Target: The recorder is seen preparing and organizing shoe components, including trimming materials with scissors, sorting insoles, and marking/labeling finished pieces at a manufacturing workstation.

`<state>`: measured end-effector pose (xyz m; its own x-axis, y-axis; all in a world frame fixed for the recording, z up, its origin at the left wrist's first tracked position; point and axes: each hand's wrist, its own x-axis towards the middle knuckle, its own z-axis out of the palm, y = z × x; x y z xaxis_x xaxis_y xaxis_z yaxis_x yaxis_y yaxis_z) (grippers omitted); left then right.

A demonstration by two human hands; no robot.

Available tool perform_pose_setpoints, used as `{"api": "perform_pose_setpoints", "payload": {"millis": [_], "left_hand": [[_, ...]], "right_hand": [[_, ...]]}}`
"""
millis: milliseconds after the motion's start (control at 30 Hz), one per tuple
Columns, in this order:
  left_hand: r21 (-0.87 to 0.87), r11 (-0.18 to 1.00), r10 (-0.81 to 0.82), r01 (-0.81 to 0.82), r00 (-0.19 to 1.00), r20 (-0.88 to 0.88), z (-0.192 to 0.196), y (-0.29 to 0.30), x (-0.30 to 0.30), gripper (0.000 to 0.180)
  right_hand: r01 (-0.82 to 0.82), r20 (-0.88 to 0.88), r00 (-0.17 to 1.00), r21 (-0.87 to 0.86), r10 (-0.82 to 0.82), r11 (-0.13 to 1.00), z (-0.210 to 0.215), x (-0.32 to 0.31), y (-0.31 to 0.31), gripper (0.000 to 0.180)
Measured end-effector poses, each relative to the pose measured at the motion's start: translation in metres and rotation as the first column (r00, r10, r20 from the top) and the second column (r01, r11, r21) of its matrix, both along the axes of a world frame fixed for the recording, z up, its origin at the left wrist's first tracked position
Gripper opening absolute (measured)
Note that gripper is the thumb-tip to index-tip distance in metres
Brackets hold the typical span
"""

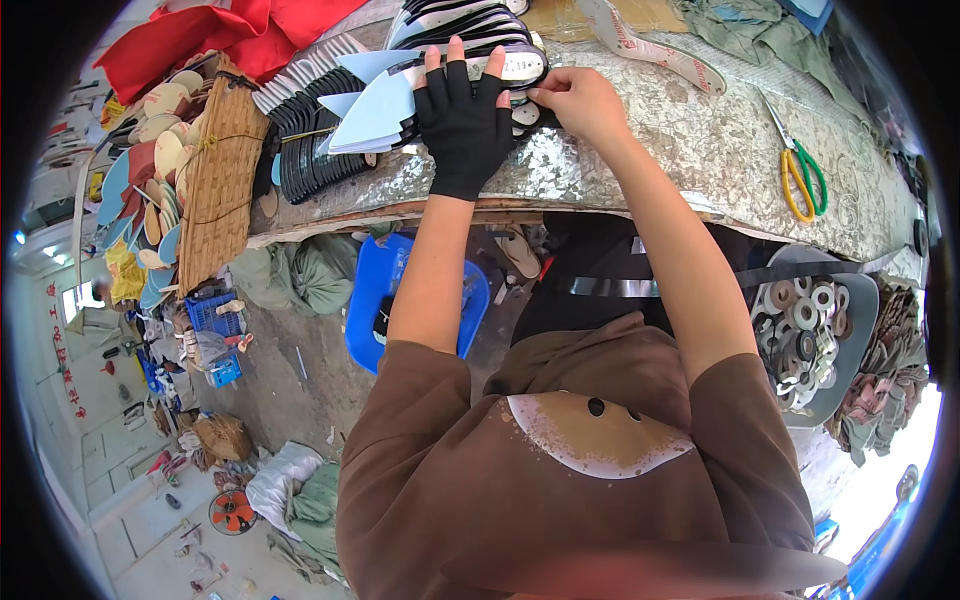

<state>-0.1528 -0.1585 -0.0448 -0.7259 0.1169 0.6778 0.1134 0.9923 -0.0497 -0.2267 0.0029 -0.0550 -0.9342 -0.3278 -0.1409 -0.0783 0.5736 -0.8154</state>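
The left hand (462, 120), in a black fingerless glove, lies flat with fingers spread on a row of dark shoe insoles (500, 62). Just beside its fingertips, the bare right hand (580, 100) seems to pinch an insole's edge, fingers curled close; pale blue cut pieces (375, 105) fan out beyond the left thumb.

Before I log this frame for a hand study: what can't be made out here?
- Left hand: a black glove covers its palm; the insole under it is mostly hidden.
- Right hand: its fingertips curl out of sight.
- Scissors: blade tips blurred near the rim.
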Motion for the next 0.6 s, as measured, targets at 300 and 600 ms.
{"api": "perform_pose_setpoints", "payload": {"millis": [300, 600], "left_hand": [[-0.043, 0.999, 0.002, -0.004, 0.999, -0.051, 0.005, -0.007, -0.004, 0.056], [0.078, 0.988, -0.13, 0.13, 0.991, -0.009, 0.004, -0.022, -0.004, 0.065]], "right_hand": [[0.244, -0.782, 0.618, 0.092, -0.081, 0.965, 0.01, -0.033, 0.092, 0.028], [0.057, -0.696, 0.67, 0.396, 0.259, 0.917, 0.036, -0.006, 0.153, 0.018]]}}
